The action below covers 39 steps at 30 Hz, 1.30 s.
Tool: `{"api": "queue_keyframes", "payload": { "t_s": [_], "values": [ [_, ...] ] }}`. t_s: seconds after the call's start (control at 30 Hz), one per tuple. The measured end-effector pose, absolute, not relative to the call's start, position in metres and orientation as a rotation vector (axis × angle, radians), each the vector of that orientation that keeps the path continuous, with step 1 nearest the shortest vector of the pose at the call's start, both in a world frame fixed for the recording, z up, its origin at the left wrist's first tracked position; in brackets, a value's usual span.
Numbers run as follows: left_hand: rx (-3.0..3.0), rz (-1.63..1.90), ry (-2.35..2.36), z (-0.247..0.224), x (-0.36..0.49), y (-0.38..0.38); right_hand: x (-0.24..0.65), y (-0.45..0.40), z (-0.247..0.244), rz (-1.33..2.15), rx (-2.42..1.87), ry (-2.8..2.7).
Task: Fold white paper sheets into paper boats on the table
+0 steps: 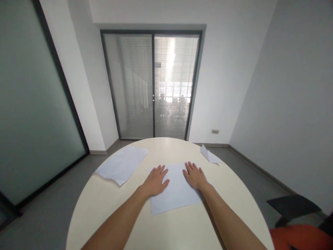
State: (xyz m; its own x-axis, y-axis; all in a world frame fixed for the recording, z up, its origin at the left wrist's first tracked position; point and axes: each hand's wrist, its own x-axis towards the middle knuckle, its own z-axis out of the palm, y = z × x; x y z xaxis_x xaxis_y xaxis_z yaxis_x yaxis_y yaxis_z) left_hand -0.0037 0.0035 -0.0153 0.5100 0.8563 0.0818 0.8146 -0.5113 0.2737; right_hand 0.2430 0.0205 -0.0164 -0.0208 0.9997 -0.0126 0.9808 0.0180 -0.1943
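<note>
A white sheet of paper [175, 194] lies on the round table [109, 215] in front of me. My left hand [156, 180] rests flat over its left side, fingers spread and thumb pointing inward. On the sheet's upper right part lies my right hand [195, 175], palm down with the fingers apart. Neither hand grips anything. Parts of the sheet's left and right edges are hidden under my hands and forearms.
Another white sheet [123, 163] lies at the table's left edge, slightly creased. A folded piece of white paper [210, 156] stands partly raised at the far right edge. Right of the table is a chair with a red seat [301, 236] and a black armrest [293, 206].
</note>
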Motion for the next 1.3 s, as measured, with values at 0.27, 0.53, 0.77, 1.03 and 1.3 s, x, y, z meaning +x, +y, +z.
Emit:
{"api": "queue_keyframes", "payload": {
  "t_s": [0.27, 0.53, 0.77, 1.03, 1.3],
  "values": [
    [2.539, 0.356, 1.575, -0.02, 0.001, 0.006, 0.231, 0.01, -0.005, -0.014, -1.993, -2.106],
    [2.404, 0.42, 2.072, -0.024, 0.0, 0.01, 0.164, -0.023, 0.0, 0.454, -1.576, -2.475],
    [2.377, 0.407, 2.089, -0.023, 0.002, 0.008, 0.221, 0.004, -0.009, 0.332, -2.046, -2.234],
    [2.442, 0.453, 2.056, -0.017, 0.006, 0.002, 0.247, 0.018, -0.016, 0.199, -2.2, -2.082],
    [2.477, 0.467, 2.042, -0.012, 0.008, -0.003, 0.259, 0.019, -0.01, 0.01, -2.182, -1.895]
  ]
}}
